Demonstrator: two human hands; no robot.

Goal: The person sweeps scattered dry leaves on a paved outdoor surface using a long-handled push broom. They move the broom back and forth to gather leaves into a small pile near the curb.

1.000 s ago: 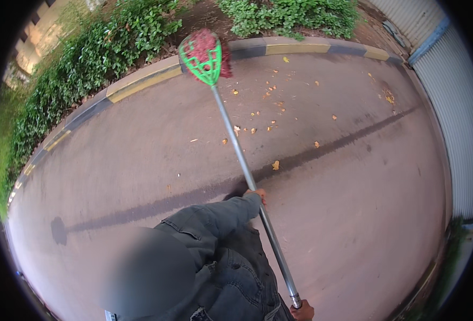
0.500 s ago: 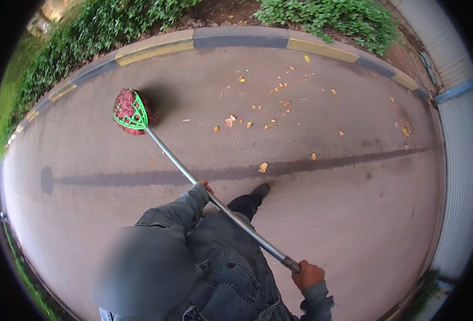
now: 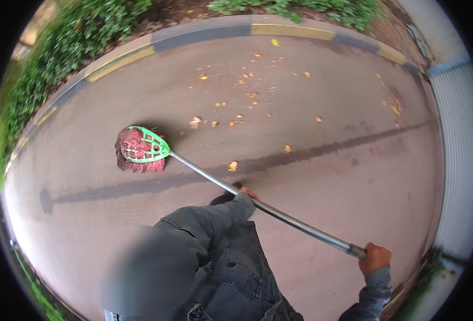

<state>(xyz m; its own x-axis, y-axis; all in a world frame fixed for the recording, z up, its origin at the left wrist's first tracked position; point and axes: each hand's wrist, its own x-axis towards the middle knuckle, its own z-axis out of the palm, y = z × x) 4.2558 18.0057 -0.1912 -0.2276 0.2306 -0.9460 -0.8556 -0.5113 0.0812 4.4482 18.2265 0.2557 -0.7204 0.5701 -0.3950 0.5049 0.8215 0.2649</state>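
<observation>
A long broom (image 3: 300, 227) with a metal pole lies slantwise before me. Its green plastic frame (image 3: 159, 147) fans out over reddish bristles (image 3: 135, 147), which rest on the pavement to the left. Midway along the pole my left hand (image 3: 249, 192) is closed round it, partly hidden by its grey denim sleeve. My right hand (image 3: 375, 259) grips the pole's end at the lower right, fingers wrapped round it. One dark shoe (image 3: 227, 193) shows beside my left hand, partly covered by the arm.
Yellow leaves (image 3: 233, 166) lie scattered across the pavement (image 3: 311, 176), along a dark damp streak. A yellow and black kerb (image 3: 204, 37) curves along the far side, with green shrubs (image 3: 60, 80) behind it. To the right stands a corrugated metal wall (image 3: 461, 160).
The broom head has come nearer and slightly right, its pole now lying flatter. Both hands have moved right, still on the pole. The view has shifted, and the shoe now appears farther left.
</observation>
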